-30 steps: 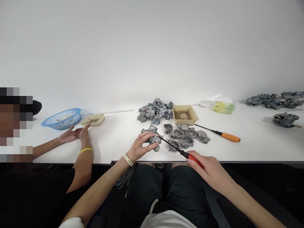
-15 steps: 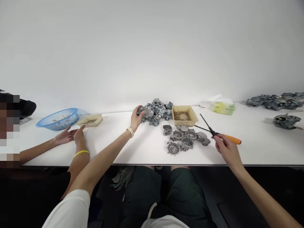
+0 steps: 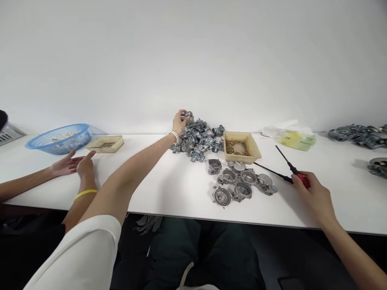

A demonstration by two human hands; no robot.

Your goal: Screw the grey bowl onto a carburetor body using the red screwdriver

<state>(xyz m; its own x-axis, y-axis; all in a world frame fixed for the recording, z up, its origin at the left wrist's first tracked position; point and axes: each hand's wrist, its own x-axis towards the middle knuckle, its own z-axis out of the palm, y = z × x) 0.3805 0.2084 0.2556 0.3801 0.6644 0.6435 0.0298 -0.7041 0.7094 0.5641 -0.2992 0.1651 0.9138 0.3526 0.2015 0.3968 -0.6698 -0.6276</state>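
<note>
At the back of the table, my left hand is closed on a grey metal carburetor, raised above the left end of a pile of carburetors. My right hand grips a screwdriver by its red handle, the thin dark shaft pointing up and left. Beneath it, a second screwdriver lies on the table, its handle hidden behind my right hand. Several grey metal parts with open round bowls are grouped in front of me. Just behind them stands a cream tray holding small brass-coloured screws.
To the left, a co-worker's hands rest near a blue basket and a smaller cream tray. A yellow-green plastic bag lies at the back right. More carburetors are at the far right.
My left hand has moved up and back, lifting a carburetor above the pile. My right hand still holds the screwdriver, now lower and further right in view. The view has shifted.
</note>
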